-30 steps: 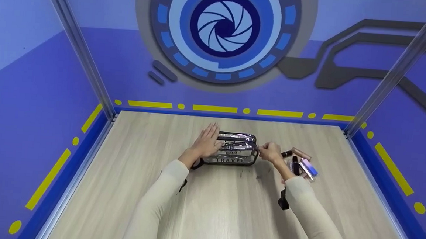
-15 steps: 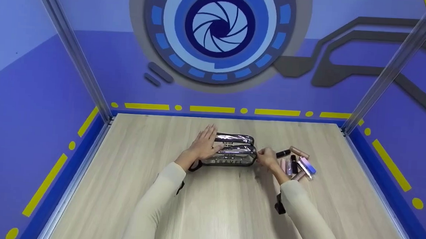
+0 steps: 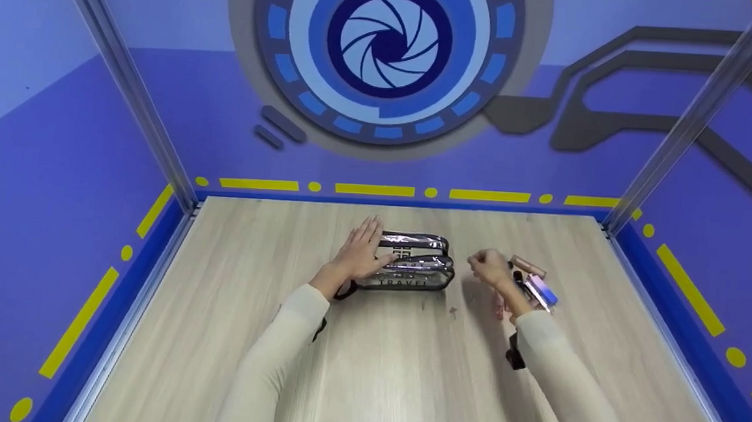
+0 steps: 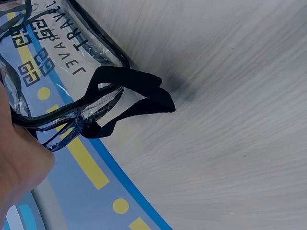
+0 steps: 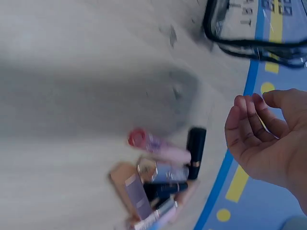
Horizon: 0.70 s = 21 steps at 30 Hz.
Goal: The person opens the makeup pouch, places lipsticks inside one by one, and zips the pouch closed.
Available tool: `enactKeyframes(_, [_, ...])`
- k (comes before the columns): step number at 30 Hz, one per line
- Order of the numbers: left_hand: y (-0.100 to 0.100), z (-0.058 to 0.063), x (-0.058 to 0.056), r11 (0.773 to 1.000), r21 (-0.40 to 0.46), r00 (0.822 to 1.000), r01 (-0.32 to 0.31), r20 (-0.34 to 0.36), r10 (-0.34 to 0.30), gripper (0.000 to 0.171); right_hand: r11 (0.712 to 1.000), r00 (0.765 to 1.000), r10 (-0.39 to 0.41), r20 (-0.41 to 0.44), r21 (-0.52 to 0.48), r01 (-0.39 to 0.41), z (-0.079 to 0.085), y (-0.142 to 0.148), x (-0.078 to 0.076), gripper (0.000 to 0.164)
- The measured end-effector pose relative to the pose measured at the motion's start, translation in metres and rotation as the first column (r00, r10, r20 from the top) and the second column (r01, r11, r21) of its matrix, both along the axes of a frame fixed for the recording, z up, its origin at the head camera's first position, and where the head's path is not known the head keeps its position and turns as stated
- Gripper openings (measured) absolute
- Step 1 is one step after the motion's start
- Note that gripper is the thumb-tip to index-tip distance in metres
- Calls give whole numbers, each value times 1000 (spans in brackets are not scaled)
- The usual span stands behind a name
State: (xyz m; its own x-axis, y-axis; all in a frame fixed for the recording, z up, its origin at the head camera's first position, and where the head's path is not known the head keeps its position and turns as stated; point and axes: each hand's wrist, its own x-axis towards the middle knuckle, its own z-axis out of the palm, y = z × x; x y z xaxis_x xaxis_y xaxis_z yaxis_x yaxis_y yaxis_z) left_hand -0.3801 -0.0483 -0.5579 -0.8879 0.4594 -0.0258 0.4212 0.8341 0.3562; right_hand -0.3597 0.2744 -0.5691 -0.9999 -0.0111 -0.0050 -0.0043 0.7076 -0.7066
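A clear pouch with black piping and the printed word TRAVEL (image 3: 411, 277) stands on the wooden table. My left hand (image 3: 357, 257) rests on the pouch's left part with straight fingers. A black strap loop (image 4: 129, 79) sticks out from that end in the left wrist view. Just right of the pouch, apart from it, hovers my right hand (image 3: 491, 267). Its fingers are loosely curled, with nothing visible between them in the right wrist view. Close to it lie loose cosmetics, among them a pink tube (image 5: 163, 149), a black tube (image 5: 195, 152) and a purple-blue box (image 3: 543, 290).
A tan tube (image 3: 529, 267) lies at the back of the cosmetics pile, part of which the right forearm covers. Blue printed walls (image 3: 379, 165) and metal posts (image 3: 129, 85) bound the table (image 3: 379, 368) at the back and sides.
My right hand has let go of the pouch's right end and moved right, toward the cosmetics. The left hand stays on the pouch.
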Motion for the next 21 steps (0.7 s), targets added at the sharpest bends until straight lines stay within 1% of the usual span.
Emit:
enactKeyframes(2, [0, 0, -1, 1000, -5, 1000, -3, -1, 3, 89, 998, 999, -14, -47, 64, 17, 7, 13, -1, 26])
enactKeyframes(4, [0, 0, -1, 1000, -6, 1000, -3, -6, 3, 89, 990, 997, -37, -71, 130, 46, 12, 26, -1, 27])
enactKeyframes(7, [0, 0, 0, 1000, -17, 1000, -2, -7, 2, 90, 971, 992, -71, -101, 220, 92, 12, 45, -4, 27])
enactKeyframes(9, [-1, 1, 1, 1000, -4, 1000, 2, -15, -2, 88, 954, 989, -74, -127, 279, 107, 8, 56, -6, 27])
enactKeyframes(11, [-1, 3, 3, 1000, -1, 1000, 9, -22, -9, 87, 935, 985, -64, -163, 336, 116, 2, 66, -9, 27])
enactKeyframes(14, [-1, 4, 6, 1000, 5, 999, 21, -45, -20, 87, 909, 980, -42, -194, 401, 118, -8, 77, -10, 28])
enactKeyframes(18, [-1, 3, 8, 1000, -16, 998, 19, -54, -20, 88, 882, 983, -29, -184, 458, 112, -22, 88, -11, 26])
enactKeyframes(21, [-1, 5, 6, 1000, -13, 999, 12, -53, -12, 87, 872, 989, -31, -146, 479, 98, -28, 92, -14, 24])
